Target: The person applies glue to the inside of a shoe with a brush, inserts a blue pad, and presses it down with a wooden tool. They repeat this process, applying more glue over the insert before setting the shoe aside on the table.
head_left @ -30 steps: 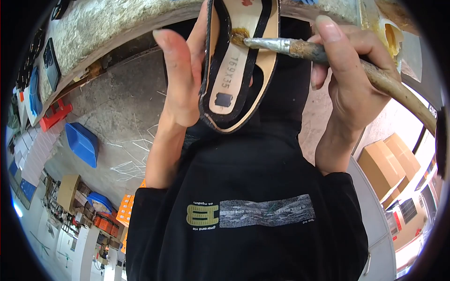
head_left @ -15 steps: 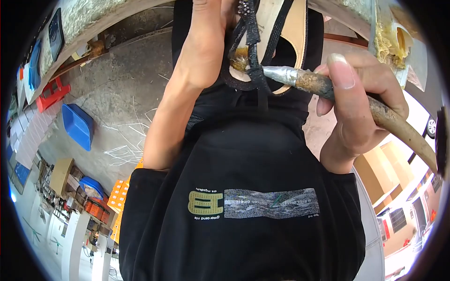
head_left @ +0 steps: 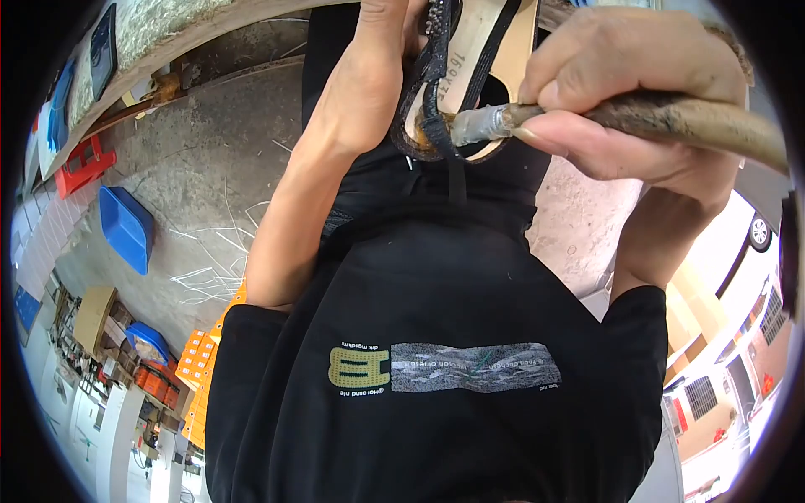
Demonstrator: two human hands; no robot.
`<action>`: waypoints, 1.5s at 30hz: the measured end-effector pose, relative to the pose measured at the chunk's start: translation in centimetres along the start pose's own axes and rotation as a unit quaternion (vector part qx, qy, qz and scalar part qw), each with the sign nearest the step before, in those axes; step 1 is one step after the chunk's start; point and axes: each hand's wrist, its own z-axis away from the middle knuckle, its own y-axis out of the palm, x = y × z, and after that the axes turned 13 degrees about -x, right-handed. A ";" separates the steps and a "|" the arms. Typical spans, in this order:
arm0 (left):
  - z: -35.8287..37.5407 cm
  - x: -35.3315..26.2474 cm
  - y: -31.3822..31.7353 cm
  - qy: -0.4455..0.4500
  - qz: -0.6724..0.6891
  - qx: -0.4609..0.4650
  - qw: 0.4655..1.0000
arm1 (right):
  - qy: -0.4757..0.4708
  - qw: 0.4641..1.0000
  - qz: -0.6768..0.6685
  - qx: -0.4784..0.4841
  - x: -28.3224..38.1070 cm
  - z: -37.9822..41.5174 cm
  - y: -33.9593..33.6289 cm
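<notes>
The left hand holds a black-strapped sandal near the upper edge of the view, above the person's dark-clothed lap. Its thumb runs out of the picture and its fingers are partly hidden behind the straps, so the exact contact cannot be told, but nothing else seems to bear the sandal's weight. The sandal is angled with its pale, number-stamped insole towards the person, which likely leaves the inside open to view and to the other hand.

The right hand has a firm, narrow grip on a wooden-handled brush, pinched between thumb and fingers just behind the ferrule. Holding it that far forward probably gives close control of the tip, while the long handle slants away to the right, clear of the sandal. The amber-stained bristles reach in at the sandal's lower end, partly behind the black strap; whether they press on the insole or only on its edge cannot be told.

On the stone-like surface at upper left lie a phone and some blue items, apart from the hands. A blue tub stands on the floor, near a red stool and scattered white strips.
</notes>
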 end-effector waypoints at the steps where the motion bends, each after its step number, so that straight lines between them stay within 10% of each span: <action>1: 0.1 0.2 0.7 0.044 -0.174 -0.022 0.984 | 0.011 1.000 0.014 0.018 -0.2 -0.9 -0.7; 4: 0.8 1.0 3.0 0.162 -0.640 -0.079 0.747 | 0.046 0.995 0.058 0.068 -0.6 -2.8 -2.5; 8: 1.1 1.1 1.9 0.145 -0.565 -0.018 0.812 | 0.085 0.983 0.123 0.107 0.1 -2.7 -5.3; 14: 0.9 1.7 0.4 0.227 -0.579 0.035 0.782 | -0.012 0.966 0.070 -0.248 2.1 9.3 -1.1; 29: 1.0 4.2 0.2 0.251 -0.553 -0.024 0.794 | -0.198 0.880 0.325 -0.284 -5.8 4.2 5.2; 40: 1.1 2.6 -0.4 0.258 -0.613 0.021 0.747 | -0.025 0.917 0.124 -0.378 0.1 8.9 8.0; 45: 0.7 4.4 1.5 0.245 -0.500 -0.122 0.822 | 0.081 0.930 -0.077 -0.351 2.3 11.9 6.3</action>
